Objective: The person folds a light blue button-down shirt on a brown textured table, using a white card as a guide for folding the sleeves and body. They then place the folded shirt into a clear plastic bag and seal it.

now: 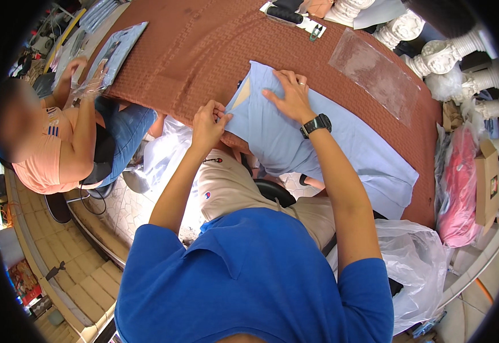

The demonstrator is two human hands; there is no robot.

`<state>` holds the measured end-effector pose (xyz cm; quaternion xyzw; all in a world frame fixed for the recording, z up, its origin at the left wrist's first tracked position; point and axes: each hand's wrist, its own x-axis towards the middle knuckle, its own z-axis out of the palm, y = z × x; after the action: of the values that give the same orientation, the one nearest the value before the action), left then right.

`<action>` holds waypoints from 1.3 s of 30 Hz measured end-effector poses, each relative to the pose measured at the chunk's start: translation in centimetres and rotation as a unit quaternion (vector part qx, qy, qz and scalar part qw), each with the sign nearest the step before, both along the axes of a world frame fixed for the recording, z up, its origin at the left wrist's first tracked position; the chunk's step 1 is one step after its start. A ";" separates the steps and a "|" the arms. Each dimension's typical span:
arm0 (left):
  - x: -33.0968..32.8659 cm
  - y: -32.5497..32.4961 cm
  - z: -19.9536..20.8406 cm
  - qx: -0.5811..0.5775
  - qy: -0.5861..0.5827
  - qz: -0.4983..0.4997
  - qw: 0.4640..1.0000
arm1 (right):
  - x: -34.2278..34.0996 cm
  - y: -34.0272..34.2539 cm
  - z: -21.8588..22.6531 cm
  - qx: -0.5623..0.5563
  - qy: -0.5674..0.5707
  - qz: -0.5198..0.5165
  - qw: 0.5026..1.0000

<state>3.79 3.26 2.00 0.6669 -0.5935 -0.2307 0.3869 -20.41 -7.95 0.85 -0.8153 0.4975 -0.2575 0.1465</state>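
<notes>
A light blue garment (352, 143) lies along the near edge of the table, part of it hanging down over my lap. My left hand (208, 126) is closed, pinching the garment's left edge between thumb and fingers. Flat on top of the cloth rests my right hand (290, 98), fingers spread and pressing near the far edge. Between the hands, a beige flat piece (242, 95) shows at an opening in the fabric. Whether the garment is a shirt I cannot tell.
A brown textured cover (186, 63) spans the table. Beyond the garment lie a clear plastic sheet (369, 74), a black thread spool (285, 14) and small snips (316, 32). White ornate columns (406, 28) stand at right. Left, a co-worker (66, 143) handles a plastic-wrapped blue item (118, 51).
</notes>
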 end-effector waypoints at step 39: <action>-0.7 -18.4 -0.9 0.105 0.156 -0.104 0.977 | 3.7 -4.4 -0.8 0.064 -0.216 -0.119 0.967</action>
<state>3.05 -15.10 1.13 0.5941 -0.5646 -0.4316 0.3768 -16.73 -12.36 0.04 -0.6643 0.5629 -0.4107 0.2704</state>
